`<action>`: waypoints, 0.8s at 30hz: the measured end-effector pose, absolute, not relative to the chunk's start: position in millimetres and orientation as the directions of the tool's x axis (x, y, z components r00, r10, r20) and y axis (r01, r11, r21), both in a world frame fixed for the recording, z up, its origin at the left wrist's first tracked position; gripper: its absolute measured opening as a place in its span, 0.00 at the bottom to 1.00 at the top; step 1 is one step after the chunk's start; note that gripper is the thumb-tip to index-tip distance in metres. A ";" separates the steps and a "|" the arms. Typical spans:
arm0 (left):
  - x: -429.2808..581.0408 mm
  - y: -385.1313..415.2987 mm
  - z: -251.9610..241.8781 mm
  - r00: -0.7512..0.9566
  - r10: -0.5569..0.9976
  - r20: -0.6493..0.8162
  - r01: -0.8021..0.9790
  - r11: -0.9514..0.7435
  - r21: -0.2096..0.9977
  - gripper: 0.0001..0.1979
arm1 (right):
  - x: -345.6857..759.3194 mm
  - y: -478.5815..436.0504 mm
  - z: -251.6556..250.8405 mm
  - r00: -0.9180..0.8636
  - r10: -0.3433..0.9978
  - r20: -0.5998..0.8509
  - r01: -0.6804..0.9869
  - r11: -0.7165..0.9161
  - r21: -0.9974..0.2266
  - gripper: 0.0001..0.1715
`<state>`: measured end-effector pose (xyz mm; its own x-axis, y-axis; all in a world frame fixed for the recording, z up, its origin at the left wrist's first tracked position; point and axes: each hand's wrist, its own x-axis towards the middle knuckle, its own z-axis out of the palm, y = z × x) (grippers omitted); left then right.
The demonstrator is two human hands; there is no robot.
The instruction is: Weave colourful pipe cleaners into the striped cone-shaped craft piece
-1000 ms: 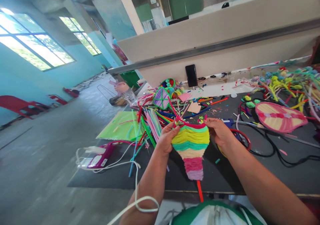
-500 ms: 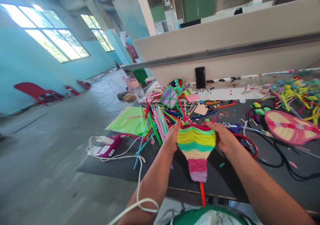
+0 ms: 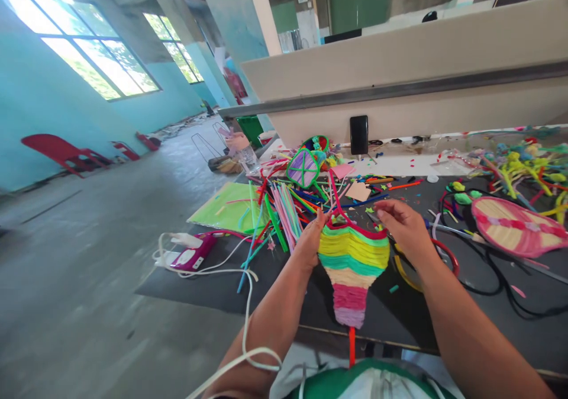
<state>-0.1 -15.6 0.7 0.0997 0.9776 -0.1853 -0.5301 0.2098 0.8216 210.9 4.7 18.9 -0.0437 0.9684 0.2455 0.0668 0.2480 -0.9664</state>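
A striped pipe-cleaner craft piece [image 3: 352, 263] hangs in front of me, with yellow, green, cream, magenta and lilac bands. A dark red edge and a pink stem [image 3: 338, 192] are at its top; an orange-red strip [image 3: 352, 347] hangs below it. My left hand [image 3: 310, 239] is closed on its left edge, thumb near the top corner. Beside the upper right corner, my right hand [image 3: 406, 230] has its fingers bent together in a pinch. A small grey tip shows at them, but what they hold is unclear. Under that hand lies a curved yellow handle [image 3: 406, 274].
Loose pipe cleaners [image 3: 284, 209] and a green sheet [image 3: 222, 209] cover the table's left. A purple power bank [image 3: 195, 254] trails white cable. A phone [image 3: 359, 135] leans on the partition. At right lie a pink fan-shaped piece [image 3: 517, 224], black cables and a red handle [image 3: 450, 257].
My right hand has let go of the piece's right edge and moved up to its upper right corner, fingers pinched. The yellow handle has come into view. My left hand keeps its hold.
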 end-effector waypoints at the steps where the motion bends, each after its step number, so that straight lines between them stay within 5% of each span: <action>1: 1.5 -16.4 1.0 0.096 0.975 -0.198 -0.526 0.219 0.822 0.30 | 212.2 3.3 20.7 -0.041 0.921 0.387 0.252 0.385 -0.888 0.11; 4: 8.9 -18.9 2.2 0.105 0.969 -0.222 -0.498 0.244 0.832 0.31 | 209.9 -4.8 25.3 -0.224 0.763 0.606 0.611 0.595 -0.522 0.11; 8: 19.0 -21.5 3.7 0.075 0.978 -0.194 -0.479 0.207 0.853 0.30 | 198.9 -14.7 24.6 -0.375 0.734 0.566 0.747 0.601 -0.284 0.11; 19: 19.5 -23.4 3.7 0.068 0.987 -0.145 -0.507 0.159 0.847 0.28 | 186.1 -23.3 12.3 -0.422 0.689 0.589 0.706 0.657 -0.263 0.12; 24: 17.0 -21.0 -2.0 0.116 0.986 -0.121 -0.497 0.163 0.852 0.22 | 186.8 -15.6 5.4 -0.448 0.704 0.550 0.643 0.682 -0.349 0.13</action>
